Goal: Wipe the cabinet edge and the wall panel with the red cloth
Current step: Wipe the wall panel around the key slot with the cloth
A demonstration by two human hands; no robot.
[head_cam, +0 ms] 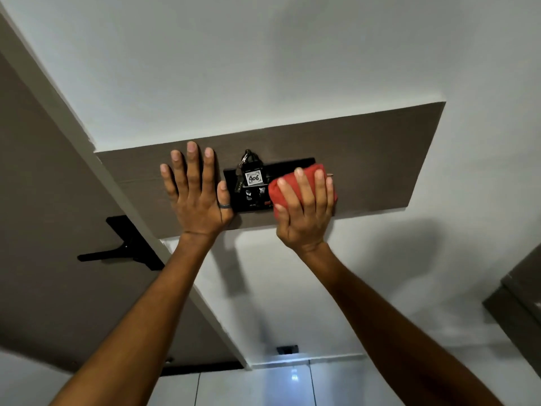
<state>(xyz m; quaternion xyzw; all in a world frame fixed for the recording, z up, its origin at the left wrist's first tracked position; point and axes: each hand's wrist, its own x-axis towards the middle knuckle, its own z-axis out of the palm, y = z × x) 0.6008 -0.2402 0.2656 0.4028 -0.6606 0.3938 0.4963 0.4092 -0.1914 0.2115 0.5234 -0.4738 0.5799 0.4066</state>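
A brown wall panel (pixel 366 148) runs across the white wall, with a black switch plate (pixel 289 167) set in its middle. My right hand (pixel 304 212) presses a folded red cloth (pixel 278 193) flat against the right part of that plate and the panel. My left hand (pixel 196 197) lies flat on the panel left of the plate, fingers spread, a ring on the thumb. A key bunch with a tag reading 406 (pixel 253 177) hangs on the plate between my hands. No cabinet edge can be told apart for sure.
A brown door (pixel 44 215) with a black lever handle (pixel 117 250) stands at the left, framed by a white jamb (pixel 73 112). Another brown surface (pixel 524 294) shows at the right edge. A small dark socket (pixel 287 349) sits low on the wall above the glossy floor.
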